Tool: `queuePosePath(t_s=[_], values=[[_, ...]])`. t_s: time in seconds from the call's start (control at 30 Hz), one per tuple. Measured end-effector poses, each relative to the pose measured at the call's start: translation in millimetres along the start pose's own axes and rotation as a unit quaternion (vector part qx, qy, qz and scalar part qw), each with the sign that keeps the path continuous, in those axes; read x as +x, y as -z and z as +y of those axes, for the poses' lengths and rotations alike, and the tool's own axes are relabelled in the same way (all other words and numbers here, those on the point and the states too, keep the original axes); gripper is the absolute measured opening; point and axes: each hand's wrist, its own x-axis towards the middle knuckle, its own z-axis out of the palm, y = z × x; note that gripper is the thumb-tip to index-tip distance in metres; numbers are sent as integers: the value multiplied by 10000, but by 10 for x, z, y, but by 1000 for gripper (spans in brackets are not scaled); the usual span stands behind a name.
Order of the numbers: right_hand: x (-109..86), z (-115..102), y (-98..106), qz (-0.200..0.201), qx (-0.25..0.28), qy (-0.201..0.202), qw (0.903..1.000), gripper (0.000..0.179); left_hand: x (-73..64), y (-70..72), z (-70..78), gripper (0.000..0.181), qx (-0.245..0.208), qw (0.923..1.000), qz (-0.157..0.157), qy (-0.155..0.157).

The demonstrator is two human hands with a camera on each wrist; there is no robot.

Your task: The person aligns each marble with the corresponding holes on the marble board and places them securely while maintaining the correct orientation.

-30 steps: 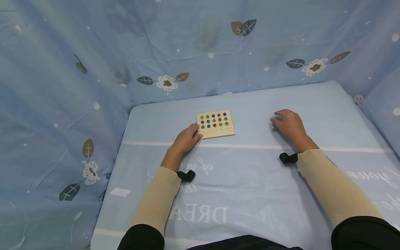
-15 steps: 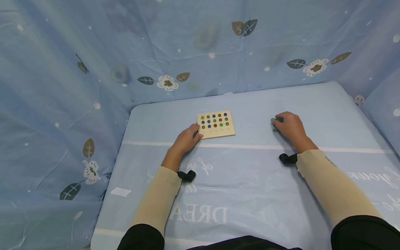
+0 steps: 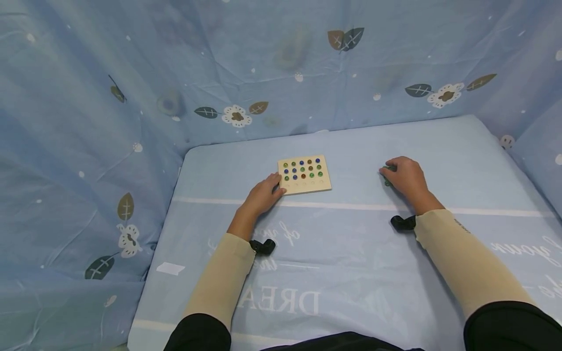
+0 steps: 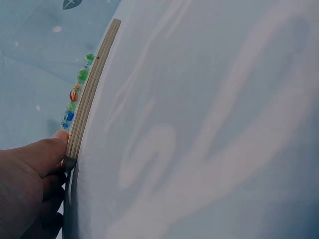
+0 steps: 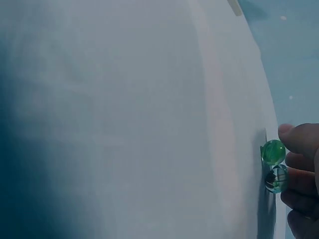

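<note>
Blue cloth [image 3: 281, 58] hangs behind a pale table [image 3: 347, 263]

The board [image 3: 307, 186] lies flat on the table, just right of the fingers of the left hand [image 3: 262, 194]. Three rows of marbles [image 3: 302, 169], green, blue and reddish-brown among them, sit in it; a row of pale hollows runs along its near edge, beside the left thumb. The left fingers are extended against the board's left side, and the thumb is spread away from them at the near corner.

Well to the right, a green marble [image 5: 273, 152] and a clear marble [image 5: 277, 179] show side by side at the fingertips of the right hand [image 3: 406, 176]. Its fingers are bent and its thumb tip is just beside the green marble; whether they pinch either, I cannot tell.

Nearer the person than both hands' fingers, a white stripe [image 3: 351, 206] crosses the table, with mirrored lettering [image 3: 290, 300] beyond it. Tan sleeves [image 3: 219, 278] cover the forearms, and a black camera [image 3: 263, 247] sits behind the fingers at each wrist.
</note>
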Motion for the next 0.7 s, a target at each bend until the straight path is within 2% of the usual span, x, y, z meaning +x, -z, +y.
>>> queuePosePath(t_s=[0.7], values=[[24,-80,-8,-22,-154,-204,9997,31,2,-12,-2,64,-45,10000,29,24]])
